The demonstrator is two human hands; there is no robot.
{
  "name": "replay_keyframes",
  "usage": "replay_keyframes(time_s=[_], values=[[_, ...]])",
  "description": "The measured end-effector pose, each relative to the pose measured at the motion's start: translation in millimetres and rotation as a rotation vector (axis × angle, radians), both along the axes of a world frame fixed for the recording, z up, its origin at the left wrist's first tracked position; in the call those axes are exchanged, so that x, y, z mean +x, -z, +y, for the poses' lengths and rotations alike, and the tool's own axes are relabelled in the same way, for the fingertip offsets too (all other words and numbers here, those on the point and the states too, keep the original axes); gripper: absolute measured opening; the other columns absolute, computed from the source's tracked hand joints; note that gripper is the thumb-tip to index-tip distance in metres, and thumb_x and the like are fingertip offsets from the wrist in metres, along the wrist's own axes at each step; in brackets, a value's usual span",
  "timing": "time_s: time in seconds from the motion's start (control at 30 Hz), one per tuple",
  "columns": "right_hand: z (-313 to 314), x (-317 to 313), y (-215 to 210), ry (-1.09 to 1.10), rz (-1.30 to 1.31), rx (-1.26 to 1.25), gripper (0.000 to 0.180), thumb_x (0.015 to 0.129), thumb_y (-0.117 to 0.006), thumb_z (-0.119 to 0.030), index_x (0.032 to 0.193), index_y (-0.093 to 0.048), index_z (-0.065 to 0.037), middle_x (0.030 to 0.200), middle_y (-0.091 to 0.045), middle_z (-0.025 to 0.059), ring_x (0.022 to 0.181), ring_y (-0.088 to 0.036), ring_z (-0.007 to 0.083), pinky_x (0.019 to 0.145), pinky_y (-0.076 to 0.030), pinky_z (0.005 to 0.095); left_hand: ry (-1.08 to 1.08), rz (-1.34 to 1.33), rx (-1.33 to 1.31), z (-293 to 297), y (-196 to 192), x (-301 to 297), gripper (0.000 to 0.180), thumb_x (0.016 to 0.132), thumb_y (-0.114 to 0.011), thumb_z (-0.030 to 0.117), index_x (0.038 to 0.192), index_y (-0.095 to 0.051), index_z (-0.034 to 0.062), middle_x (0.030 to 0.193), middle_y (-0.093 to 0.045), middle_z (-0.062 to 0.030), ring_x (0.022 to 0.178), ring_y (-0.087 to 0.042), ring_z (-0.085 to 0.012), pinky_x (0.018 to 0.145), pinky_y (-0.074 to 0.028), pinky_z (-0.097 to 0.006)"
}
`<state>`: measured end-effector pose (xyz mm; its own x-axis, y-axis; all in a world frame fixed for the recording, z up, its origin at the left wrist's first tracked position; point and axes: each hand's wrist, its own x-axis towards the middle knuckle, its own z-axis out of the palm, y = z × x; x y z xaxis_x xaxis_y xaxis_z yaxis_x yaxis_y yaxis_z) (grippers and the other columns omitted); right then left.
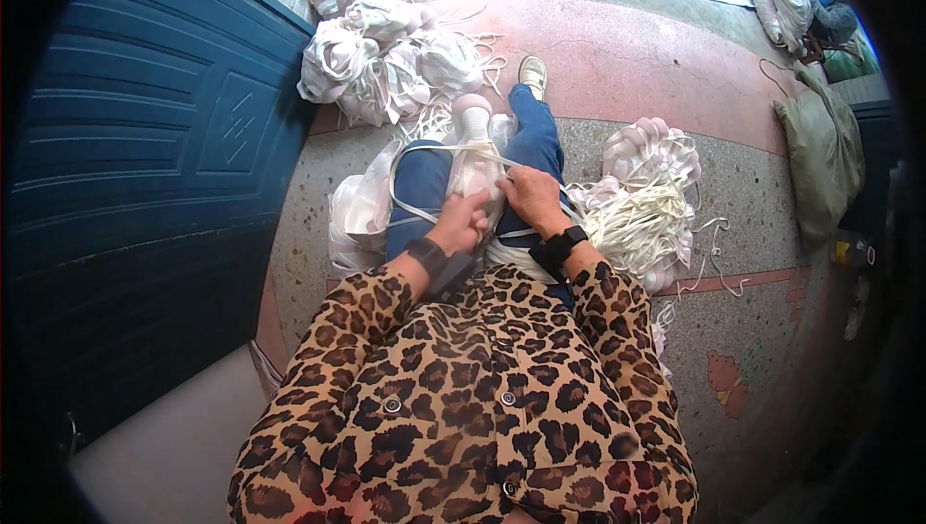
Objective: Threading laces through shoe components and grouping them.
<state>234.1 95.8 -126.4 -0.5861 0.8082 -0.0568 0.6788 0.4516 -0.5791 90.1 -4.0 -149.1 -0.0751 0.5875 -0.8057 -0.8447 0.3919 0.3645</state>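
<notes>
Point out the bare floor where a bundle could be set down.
Bare: the pink floor band between shoe and green sack; speckled floor right of the loose cord pile. Crowded: around both hands and the white bundles by the blue door.

Single head view, fisheye, worn on head, looking steeply down over leopard-print shirt (463, 408) at lap. Close to shirt at bottom centre; terrazzo floor (743, 331) beyond and right of shirt, blue door (145, 138) left of it. Edges bend toward rim.
</notes>
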Motion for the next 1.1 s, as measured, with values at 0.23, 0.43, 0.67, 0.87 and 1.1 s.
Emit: replay_keyframes(time_s=[0.23, 0.43, 0.67, 0.87, 1.1], values=[[0.6, -7.5, 0.4, 0.014, -0.019, 0.059, 0.026, 0.087, -0.064, -0.028, 0.079, -0.064, -0.003, 0.080, -0.068, 0.0192, 0.073, -0.068, 0.0393, 0.064, -0.053, 0.0495, 0.041, 0.089, -0.025, -4.9, -17.9, 6.6, 0.017, 0.097, -0.068, 0.018, 0.098, -0.052, 0.0159, 0.074, -0.050, 0.0041, 0.047, -0.034, -0.0066, 0.040, -0.029, -0.025], [1.9, -6.3, 5.1, -0.051, -0.009, 0.114, 0.022, 0.087, -0.061, -0.024, 0.081, -0.064, -0.003, 0.079, -0.068, 0.0186, 0.074, -0.068, 0.0387, 0.064, -0.053, 0.0487, 0.061, 0.111, -0.036, -4.4, -11.9, 1.0, 0.019, 0.101, -0.062, 0.031, 0.097, -0.057, 0.0137, 0.072, -0.051, 0.0043, 0.044, -0.035, -0.0068, 0.038, -0.027, -0.026], [5.2, -3.2, 9.2, -0.156, -0.129, 0.039, 0.016, 0.087, -0.057, -0.013, 0.084, -0.066, -0.001, 0.085, -0.069, 0.0210, 0.080, -0.069, 0.0395, 0.067, -0.054, 0.0476, 0.707, 0.693, 0.097, -13.1, -48.2, -10.4, 0.027, 0.097, -0.066, 0.036, 0.095, -0.063, 0.0098, 0.072, -0.053, 0.0050, 0.048, -0.039, -0.0041, 0.040, -0.030, -0.024], [16.9, 8.4, -6.0, -0.141, -0.085, 0.016, 0.018, 0.090, -0.052, -0.013, 0.085, -0.066, -0.002, 0.093, -0.064, 0.0213, 0.089, -0.065, 0.0394, 0.076, -0.053, 0.0493, 0.873, 0.662, 0.061, -21.0, -68.6, -89.0, 0.033, 0.100, -0.061, 0.035, 0.086, -0.064, 0.0046, 0.071, -0.052, 0.0055, 0.061, -0.044, -0.0047, 0.053, -0.036, -0.025], [30.2, 3.7, -2.9, -0.099, -0.005, 0.125, 0.012, 0.087, -0.061, -0.012, 0.088, -0.071, -0.004, 0.094, -0.065, 0.0168, 0.093, -0.062, 0.0348, 0.082, -0.052, 0.0447, 0.727, 1.347, 0.519, 13.1, -37.6, -54.0, 0.027, 0.101, -0.052, 0.026, 0.097, -0.065, 0.0020, 0.080, -0.065, -0.0112, 0.074, -0.063, -0.0290, 0.071, -0.050, -0.040]])
